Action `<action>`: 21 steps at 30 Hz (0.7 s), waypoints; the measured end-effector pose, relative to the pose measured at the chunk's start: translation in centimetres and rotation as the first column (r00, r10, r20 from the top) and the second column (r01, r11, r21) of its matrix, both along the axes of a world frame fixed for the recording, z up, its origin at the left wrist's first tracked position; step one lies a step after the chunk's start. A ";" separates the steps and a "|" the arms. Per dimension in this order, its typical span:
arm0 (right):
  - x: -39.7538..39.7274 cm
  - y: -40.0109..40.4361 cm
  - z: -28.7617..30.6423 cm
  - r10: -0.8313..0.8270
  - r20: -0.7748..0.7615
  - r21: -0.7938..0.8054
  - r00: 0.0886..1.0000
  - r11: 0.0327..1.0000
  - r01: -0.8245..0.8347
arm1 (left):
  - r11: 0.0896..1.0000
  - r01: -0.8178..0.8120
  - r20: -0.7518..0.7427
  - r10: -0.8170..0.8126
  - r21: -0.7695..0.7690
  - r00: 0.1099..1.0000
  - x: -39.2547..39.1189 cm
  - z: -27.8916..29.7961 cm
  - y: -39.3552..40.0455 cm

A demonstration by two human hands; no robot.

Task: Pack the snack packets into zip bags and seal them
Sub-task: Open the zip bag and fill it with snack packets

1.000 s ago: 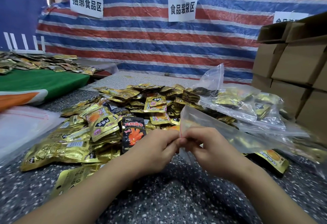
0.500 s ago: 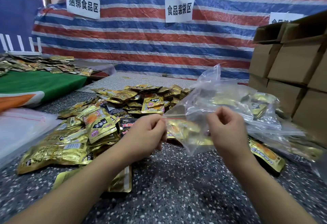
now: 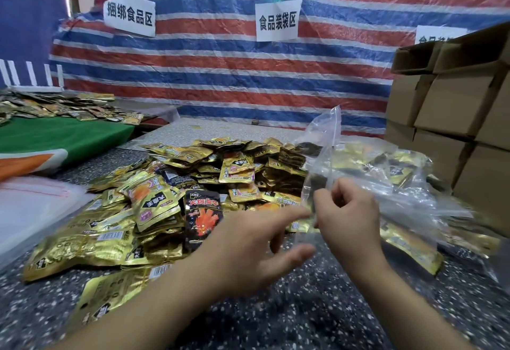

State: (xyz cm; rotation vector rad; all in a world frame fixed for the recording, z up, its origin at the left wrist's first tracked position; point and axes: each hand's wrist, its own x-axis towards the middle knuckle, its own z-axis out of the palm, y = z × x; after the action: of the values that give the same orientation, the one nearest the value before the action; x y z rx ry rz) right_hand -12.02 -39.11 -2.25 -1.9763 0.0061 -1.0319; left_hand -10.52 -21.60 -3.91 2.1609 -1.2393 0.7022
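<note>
My right hand (image 3: pixel 349 214) pinches the edge of a clear zip bag (image 3: pixel 317 184), fingers curled tight on the plastic, holding it up over the speckled table (image 3: pixel 303 308). My left hand (image 3: pixel 248 250) hangs spread and loose just beside it, holding nothing. The pile of gold snack packets (image 3: pixel 154 206) lies left, behind my left hand.

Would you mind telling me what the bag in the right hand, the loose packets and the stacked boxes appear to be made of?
Zip bag: thin clear plastic film, glossy; packets show through its creases.
Snack packets: likely metallised foil laminate; they shine gold and crinkle.
Boxes: matte brown cardboard, seemingly corrugated, with folded flaps.
</note>
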 end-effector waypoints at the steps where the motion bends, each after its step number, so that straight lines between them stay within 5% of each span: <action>1: 0.1 0.0 -0.1 0.007 -0.008 0.010 1.000 1.000 -0.006 | 0.998 -0.001 -0.012 0.001 0.063 1.000 -0.2 -0.3 -0.3; 7: 0.8 -0.2 -0.4 0.118 -0.079 0.210 0.990 0.973 -0.100 | 0.991 -0.040 -0.110 0.053 0.124 0.992 0.4 -1.0 -0.6; 16: 1.3 -1.1 -0.2 0.259 -0.076 0.428 0.963 0.881 -0.203 | 0.937 -0.063 -0.362 -0.070 -0.344 0.930 1.8 0.5 0.9; 21: 1.6 -3.3 0.3 0.118 -0.046 0.393 0.992 0.915 -0.091 | 0.886 -0.136 -0.460 -0.096 -0.444 0.883 2.6 1.5 2.0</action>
State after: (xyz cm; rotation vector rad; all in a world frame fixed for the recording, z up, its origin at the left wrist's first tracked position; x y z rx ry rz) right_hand -10.46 -42.45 -1.95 -1.6267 0.1332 -0.8196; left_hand -7.93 -19.62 -2.37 1.7891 -0.6990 0.3866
